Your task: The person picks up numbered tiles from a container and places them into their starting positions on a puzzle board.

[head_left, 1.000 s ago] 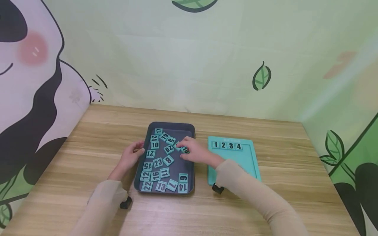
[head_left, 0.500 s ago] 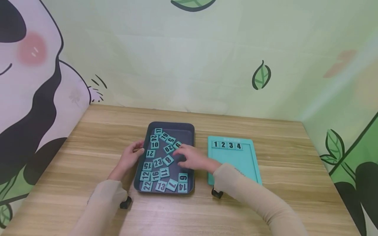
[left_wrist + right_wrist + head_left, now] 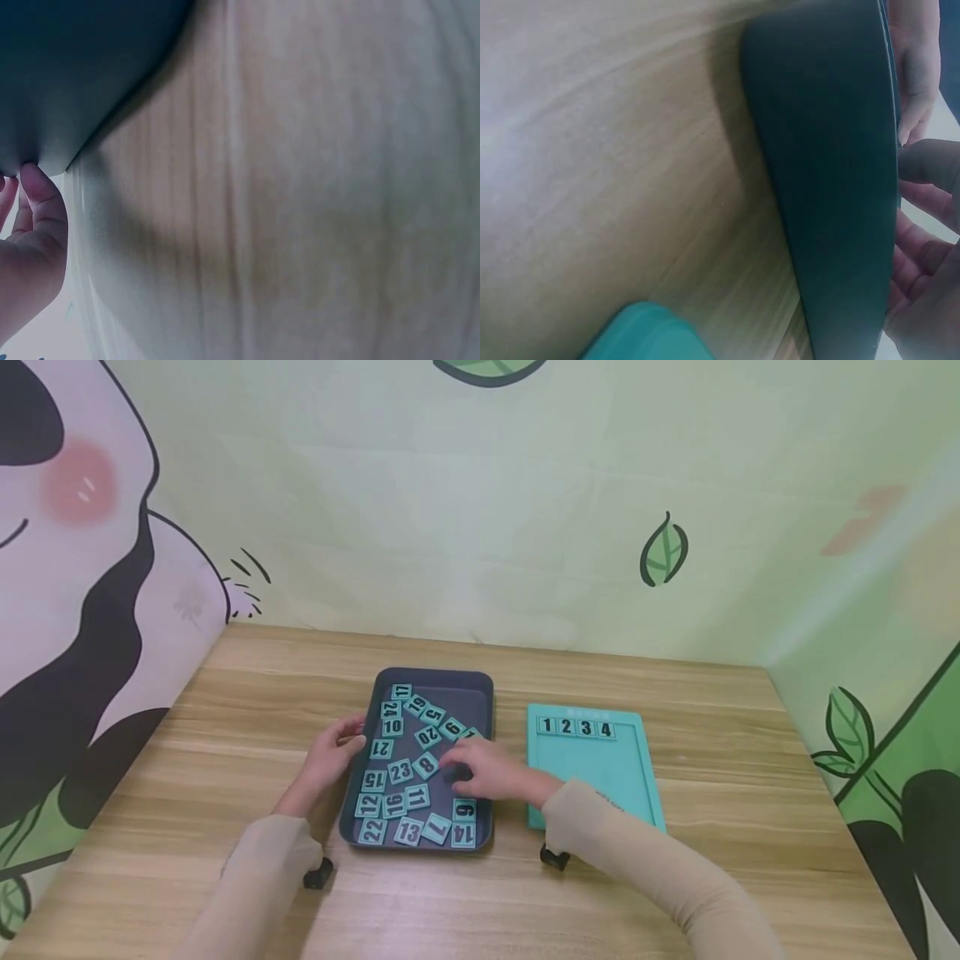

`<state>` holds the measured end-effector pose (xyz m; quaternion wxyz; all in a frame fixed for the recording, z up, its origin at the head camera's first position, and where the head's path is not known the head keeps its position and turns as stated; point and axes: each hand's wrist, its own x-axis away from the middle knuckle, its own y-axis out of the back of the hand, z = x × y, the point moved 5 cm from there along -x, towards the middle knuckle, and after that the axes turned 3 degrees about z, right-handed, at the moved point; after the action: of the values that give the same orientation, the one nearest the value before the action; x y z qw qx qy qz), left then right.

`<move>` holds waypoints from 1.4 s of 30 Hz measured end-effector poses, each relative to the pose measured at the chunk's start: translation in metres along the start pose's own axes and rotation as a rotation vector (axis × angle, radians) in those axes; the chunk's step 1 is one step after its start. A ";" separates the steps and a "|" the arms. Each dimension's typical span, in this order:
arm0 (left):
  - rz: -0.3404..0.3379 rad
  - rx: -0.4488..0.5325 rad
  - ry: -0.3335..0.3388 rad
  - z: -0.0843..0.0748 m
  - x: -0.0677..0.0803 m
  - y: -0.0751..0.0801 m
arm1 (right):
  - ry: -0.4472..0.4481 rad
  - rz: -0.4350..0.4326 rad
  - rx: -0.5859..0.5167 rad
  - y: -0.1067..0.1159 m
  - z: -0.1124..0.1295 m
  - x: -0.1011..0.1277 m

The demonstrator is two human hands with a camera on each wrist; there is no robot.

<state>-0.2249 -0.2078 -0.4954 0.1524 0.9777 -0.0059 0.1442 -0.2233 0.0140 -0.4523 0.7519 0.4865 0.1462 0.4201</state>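
Observation:
In the head view, a dark tray (image 3: 480, 693) holds several loose number tiles. My right hand (image 3: 491, 770) hovers over its right half, beside the 8 tile (image 3: 426, 766), thumb and fingers apart with nothing seen between them. Just behind the fingers, a tile near the 9-or-6 tile (image 3: 452, 729) is partly hidden. At the tray's left side my left hand (image 3: 330, 760) touches the outer edge with thumb and fingertips; in the left wrist view its thumb (image 3: 43, 199) meets the tray wall (image 3: 82, 82). Right of the tray lies a turquoise board (image 3: 592, 777) with tiles 1, 2, 3, 4 (image 3: 576, 727) in its top row.
Both things lie on a wooden table (image 3: 435, 910), with a strip of tabletop between tray and board. A printed cloth wall (image 3: 525, 552) stands behind the table. My right forearm (image 3: 637, 852) crosses the board's lower right part.
My right hand has drawn back toward me within the tray, from the tiles at the upper right to beside the 8 tile. The 9-or-6 tile has come into view. My left hand stays put.

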 end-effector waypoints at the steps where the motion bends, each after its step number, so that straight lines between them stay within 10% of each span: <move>1: 0.000 0.002 -0.001 0.000 0.000 0.000 | 0.001 -0.002 0.005 0.000 0.000 0.000; 42: 0.013 -0.002 -0.003 -0.001 0.000 0.001 | 0.051 -0.087 -0.039 0.023 0.002 0.016</move>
<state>-0.2247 -0.2084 -0.4945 0.1527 0.9777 -0.0125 0.1438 -0.2238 0.0292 -0.4283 0.7748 0.4541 0.1782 0.4021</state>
